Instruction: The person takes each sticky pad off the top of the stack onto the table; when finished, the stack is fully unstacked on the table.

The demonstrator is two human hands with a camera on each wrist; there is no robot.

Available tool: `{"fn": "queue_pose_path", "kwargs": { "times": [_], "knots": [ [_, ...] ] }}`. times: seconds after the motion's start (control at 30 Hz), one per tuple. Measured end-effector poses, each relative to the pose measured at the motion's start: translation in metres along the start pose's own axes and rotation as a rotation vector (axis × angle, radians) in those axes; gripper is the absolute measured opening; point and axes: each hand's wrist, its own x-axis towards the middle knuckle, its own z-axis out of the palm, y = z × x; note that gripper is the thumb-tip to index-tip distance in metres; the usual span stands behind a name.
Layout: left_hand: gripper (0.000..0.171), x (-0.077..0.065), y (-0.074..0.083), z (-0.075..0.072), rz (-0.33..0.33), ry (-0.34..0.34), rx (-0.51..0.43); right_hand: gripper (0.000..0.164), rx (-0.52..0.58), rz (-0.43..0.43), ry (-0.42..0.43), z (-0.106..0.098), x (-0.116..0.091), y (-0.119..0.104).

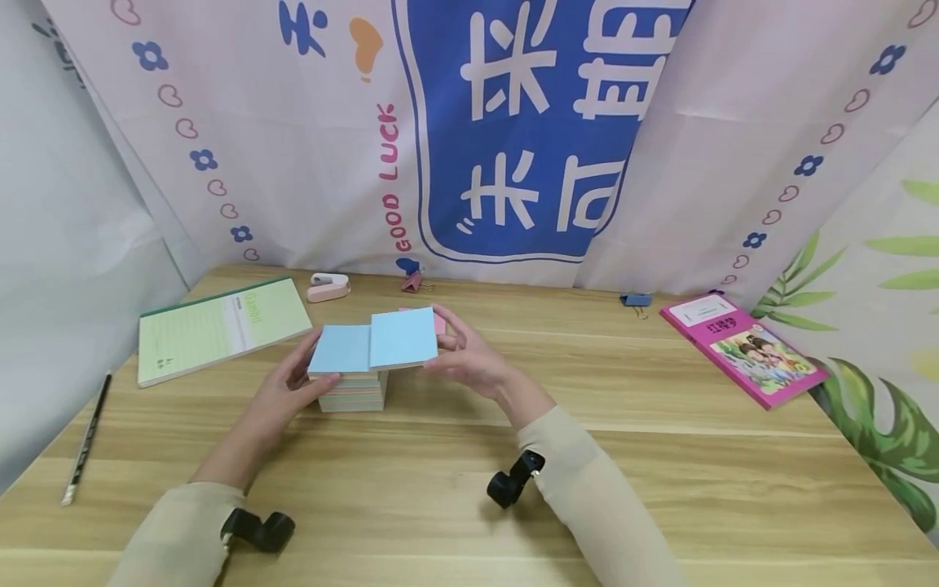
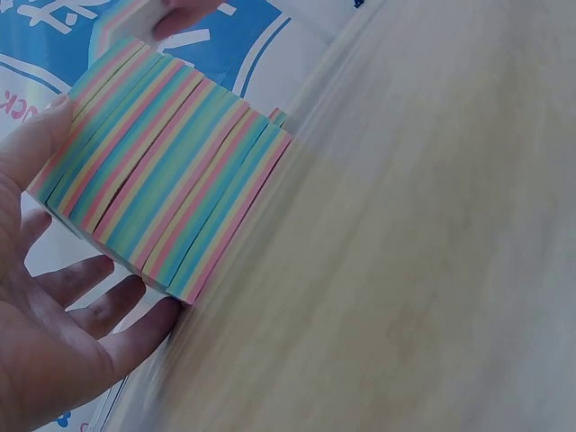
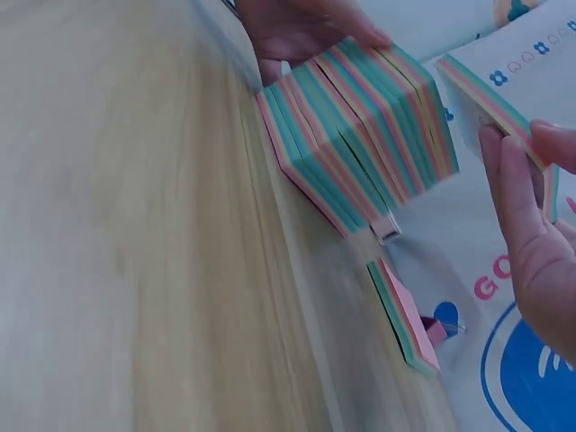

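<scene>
A tall stack of sticky note pads (image 1: 352, 395), striped along its sides and blue on top, stands on the table. My left hand (image 1: 291, 383) grips its left side, with the thumb at the front and the fingers round the back. My right hand (image 1: 473, 359) pinches a thin blue-topped sticky note pad (image 1: 403, 337) by its right edge. In the right wrist view this pad (image 3: 504, 117) is apart from the stack (image 3: 360, 135), raised beside its top. Behind it on the table lies a pink-topped pad (image 3: 405, 310), mostly hidden in the head view.
A green notebook (image 1: 223, 330) and a pencil (image 1: 88, 440) lie at the left. Along the back are a small pink-and-white stapler (image 1: 328, 289), a pink binder clip (image 1: 412, 282) and a blue binder clip (image 1: 635, 300). At the right lies a pink book (image 1: 741, 346). A printed cloth hangs behind.
</scene>
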Motion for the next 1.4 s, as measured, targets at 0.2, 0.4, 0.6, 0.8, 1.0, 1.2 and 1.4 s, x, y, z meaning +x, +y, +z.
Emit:
{"fn": "queue_pose_path", "kwargs": {
  "times": [0.2, 0.4, 0.6, 0.8, 1.0, 1.2, 1.4],
  "knots": [
    [0.074, 0.0, -0.001, -0.001, 0.005, 0.003, -0.004, 0.085, 0.056, -0.017, 0.033, -0.035, -0.009, -0.008],
    [0.074, 0.0, -0.001, -0.001, 0.016, 0.003, -0.008, 0.086, 0.115, -0.011, 0.134, -0.075, -0.012, -0.006],
    [0.074, 0.0, -0.001, -0.002, 0.018, 0.002, -0.011, 0.088, 0.138, 0.044, 0.208, -0.1, -0.003, 0.003],
    [0.073, -0.001, -0.004, 0.0, 0.019, -0.004, -0.033, 0.089, 0.086, 0.095, 0.28, -0.109, 0.011, 0.009],
    [0.073, -0.002, -0.002, 0.002, 0.013, 0.006, -0.031, 0.086, 0.018, 0.139, 0.326, -0.108, 0.023, 0.012],
    [0.075, -0.002, 0.001, 0.0, 0.009, 0.013, -0.034, 0.08, 0.003, 0.152, 0.315, -0.104, 0.025, 0.01],
    [0.075, -0.002, 0.001, -0.001, -0.007, 0.014, -0.028, 0.072, -0.039, 0.16, 0.324, -0.101, 0.017, 0.002]
  ]
}}
